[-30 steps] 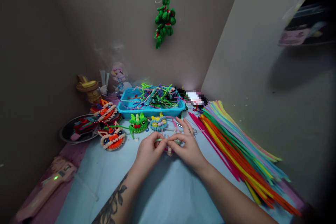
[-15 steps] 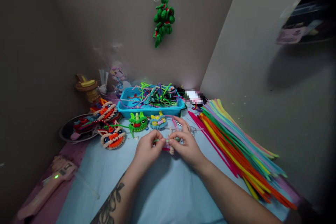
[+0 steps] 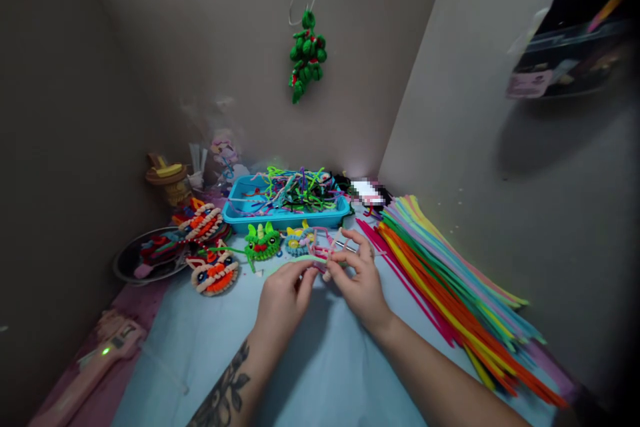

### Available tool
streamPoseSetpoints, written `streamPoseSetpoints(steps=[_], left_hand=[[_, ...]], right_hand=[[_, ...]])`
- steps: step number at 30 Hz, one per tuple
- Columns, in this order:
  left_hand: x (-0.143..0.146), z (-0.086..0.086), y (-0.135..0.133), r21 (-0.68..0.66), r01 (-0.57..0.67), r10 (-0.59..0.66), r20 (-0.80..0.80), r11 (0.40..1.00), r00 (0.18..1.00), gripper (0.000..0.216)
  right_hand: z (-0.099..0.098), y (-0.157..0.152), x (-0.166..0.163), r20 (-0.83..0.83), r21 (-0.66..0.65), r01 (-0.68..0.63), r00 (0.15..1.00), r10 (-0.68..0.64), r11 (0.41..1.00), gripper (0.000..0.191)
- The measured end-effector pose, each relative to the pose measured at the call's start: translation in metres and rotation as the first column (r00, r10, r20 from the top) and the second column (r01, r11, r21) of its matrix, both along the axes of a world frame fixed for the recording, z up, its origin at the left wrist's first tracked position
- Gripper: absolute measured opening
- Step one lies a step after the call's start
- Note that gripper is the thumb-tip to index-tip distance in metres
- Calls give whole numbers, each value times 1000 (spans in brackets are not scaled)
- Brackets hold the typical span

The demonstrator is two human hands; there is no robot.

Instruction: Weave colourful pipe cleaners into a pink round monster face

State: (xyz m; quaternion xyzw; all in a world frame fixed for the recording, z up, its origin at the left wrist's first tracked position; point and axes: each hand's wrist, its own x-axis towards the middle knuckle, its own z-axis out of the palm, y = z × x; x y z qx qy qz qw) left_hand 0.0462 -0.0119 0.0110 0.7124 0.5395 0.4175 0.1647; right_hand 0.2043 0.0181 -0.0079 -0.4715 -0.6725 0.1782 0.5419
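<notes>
My left hand [image 3: 286, 293] and my right hand [image 3: 363, 287] meet over the blue cloth, fingertips pinched on a small pink pipe-cleaner piece [image 3: 320, 250]. A pale green pipe cleaner [image 3: 303, 258] runs out by the left fingers. Near the raised right fingers shows a slim silver metal tool [image 3: 346, 245], whose kind I cannot make out. Just beyond the hands sit a light blue and yellow pipe-cleaner head [image 3: 299, 243] and a green one [image 3: 263, 242]. Fingers hide much of the held piece.
Behind is a blue tray [image 3: 285, 219] of pipe-cleaner scraps. Loose pipe cleaners [image 3: 450, 293] fan out at right. Orange and cream heads [image 3: 216, 273] and a dark bowl [image 3: 133, 270] are at left, a pink device [image 3: 100, 360] nearer. A green ornament [image 3: 307, 57] hangs behind.
The green strip pinched between both hands now lies out beside the left fingers. More of the pink piece shows, and the right fingers are raised beside the metal tool. The view has tilted slightly up.
</notes>
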Motion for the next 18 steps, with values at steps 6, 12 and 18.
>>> streamPoseSetpoints(steps=[6, 12, 18], left_hand=[[-1, 1, 4, -109, -59, 82, 230, 992, 970, 20], [-4, 6, 3, -65, 38, -29, 139, 997, 990, 19], [-11, 2, 8, -55, 121, -117, 64, 991, 991, 15]], right_hand=[[1, -4, -1, 172, 170, -37, 985, 7, 985, 10], [2, -10, -1, 347, 291, -152, 937, 44, 944, 15], [1, -9, -2, 327, 241, -198, 938, 113, 950, 10]])
